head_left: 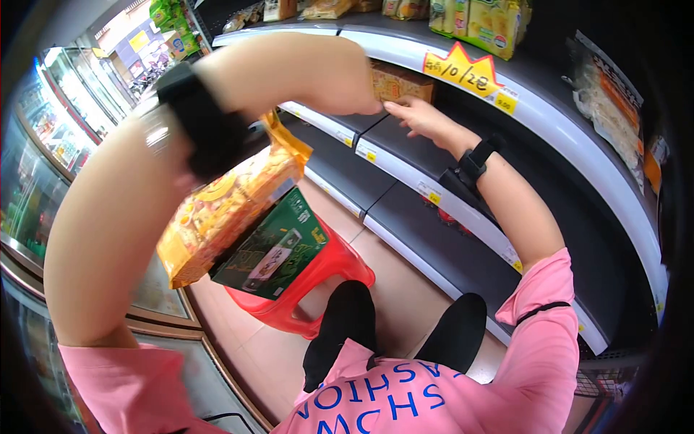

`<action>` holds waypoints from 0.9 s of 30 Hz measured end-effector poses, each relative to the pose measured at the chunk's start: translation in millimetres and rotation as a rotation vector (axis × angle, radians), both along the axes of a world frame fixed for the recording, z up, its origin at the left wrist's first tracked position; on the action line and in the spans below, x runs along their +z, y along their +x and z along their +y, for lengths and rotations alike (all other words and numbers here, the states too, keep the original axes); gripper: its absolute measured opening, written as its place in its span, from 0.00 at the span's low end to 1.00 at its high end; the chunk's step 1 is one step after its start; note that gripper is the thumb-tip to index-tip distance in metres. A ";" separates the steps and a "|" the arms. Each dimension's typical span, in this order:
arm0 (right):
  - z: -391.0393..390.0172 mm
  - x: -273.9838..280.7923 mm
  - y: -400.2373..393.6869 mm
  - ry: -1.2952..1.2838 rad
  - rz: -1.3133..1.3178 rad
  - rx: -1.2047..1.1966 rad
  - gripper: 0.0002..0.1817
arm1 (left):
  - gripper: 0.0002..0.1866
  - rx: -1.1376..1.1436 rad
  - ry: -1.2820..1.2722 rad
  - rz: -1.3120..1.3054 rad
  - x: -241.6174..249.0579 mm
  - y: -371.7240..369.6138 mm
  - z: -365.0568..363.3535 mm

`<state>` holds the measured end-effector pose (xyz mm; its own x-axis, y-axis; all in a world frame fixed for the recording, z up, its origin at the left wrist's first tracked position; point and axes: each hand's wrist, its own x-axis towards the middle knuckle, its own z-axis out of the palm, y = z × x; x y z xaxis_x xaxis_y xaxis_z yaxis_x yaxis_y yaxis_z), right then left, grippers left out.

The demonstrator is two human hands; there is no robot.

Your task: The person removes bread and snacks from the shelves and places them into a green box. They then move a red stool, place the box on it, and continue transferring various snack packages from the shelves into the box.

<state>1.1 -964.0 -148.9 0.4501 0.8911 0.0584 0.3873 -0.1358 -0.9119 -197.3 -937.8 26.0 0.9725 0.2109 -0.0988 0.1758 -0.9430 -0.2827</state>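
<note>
My left hand (347,83) reaches across the top to the middle shelf, right at the left end of a brown-and-yellow snack packet (406,82). Motion blurs this hand, and its fingers are hidden behind the back of the hand and wrist. Just below the packet's front, my right hand (428,121) is open, its fingers stretched toward my left hand and the fingertips close to it. Under my left forearm, a large yellow snack packet (224,210) rests over a dark green box (273,249) on a red plastic stool (340,271).
A yellow price sign (463,70) hangs from the upper shelf edge (538,94), close above my right hand. Green-and-yellow packets (481,27) stand on that shelf. A clear bag (607,101) hangs at right. Glass-fronted coolers (32,181) line the left.
</note>
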 end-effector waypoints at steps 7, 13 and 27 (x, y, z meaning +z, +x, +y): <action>10.7 -68.1 121.2 0.213 -0.861 -0.531 0.31 | 0.23 0.133 -0.026 0.204 -93.3 114.0 -4.2; 58.9 -64.1 154.4 0.139 -0.809 -0.477 0.23 | 0.18 0.357 -0.261 -0.297 -165.1 135.0 27.9; 88.3 -73.2 149.6 0.040 -0.603 -0.379 0.48 | 0.26 0.534 -0.568 -0.533 -191.4 119.1 80.7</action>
